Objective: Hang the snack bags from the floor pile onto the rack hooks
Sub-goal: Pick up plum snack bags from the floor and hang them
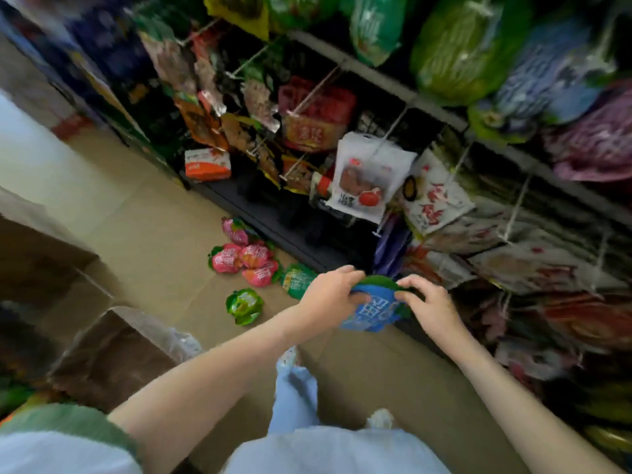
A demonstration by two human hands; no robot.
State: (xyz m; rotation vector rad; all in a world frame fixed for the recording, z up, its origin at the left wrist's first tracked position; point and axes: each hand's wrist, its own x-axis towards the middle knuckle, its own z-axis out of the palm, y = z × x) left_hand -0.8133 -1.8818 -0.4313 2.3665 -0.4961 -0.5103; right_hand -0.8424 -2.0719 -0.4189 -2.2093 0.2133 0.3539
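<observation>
Floor: tan floor [143, 234] spreads left of and below both hands; the view is blurred.
Rack: dark rack [376, 77] just ahead and right of the hands, its wire hooks [386, 138] crowded with packets.
Open room: bare floor strip between the rack's base and the cardboard box [113, 357] left of the hands.
Blue snack bag [372, 313]: off the floor, between both hands.
Left hand [328, 299]: fingers curled on the bag's left top edge.
Right hand [431, 309]: pinches its right top edge.
Floor pile [249, 261]: pink and green bags, left of and beyond the left hand.

Pink and green snack bags [244, 260] piled loose on tan floor [154, 241]
</observation>
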